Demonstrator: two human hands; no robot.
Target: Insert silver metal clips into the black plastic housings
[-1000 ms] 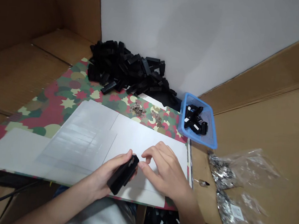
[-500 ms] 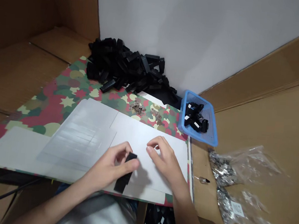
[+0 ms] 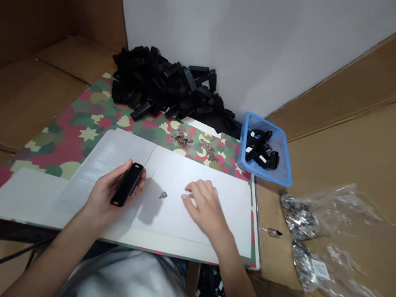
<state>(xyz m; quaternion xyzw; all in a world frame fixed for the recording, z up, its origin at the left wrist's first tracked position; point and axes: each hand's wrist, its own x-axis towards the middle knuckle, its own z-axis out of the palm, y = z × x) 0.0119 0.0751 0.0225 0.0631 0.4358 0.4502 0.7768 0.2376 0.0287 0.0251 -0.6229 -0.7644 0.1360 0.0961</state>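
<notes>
**Black plastic housing (image 3: 127,184) held in left hand (image 3: 109,196), above white board (image 3: 191,213)**

Housing gripped narrowly between thumb and fingers, long axis tilted, upper end pointing to 1 o'clock, lower end to 7 o'clock. Right hand (image 3: 206,207) empty, fingers loosely curved, resting on the board; small metal part (image 3: 163,195) lies on the board between the hands. Board lies on camouflage-print mat (image 3: 81,128), which carries two piles of metal bits (image 3: 181,139). Heap of black housings (image 3: 155,81) at 11 o'clock; blue mesh basket (image 3: 243,148) of housings at 1 o'clock; clear plastic bags (image 3: 349,210) of metal parts at 3 o'clock.
</notes>
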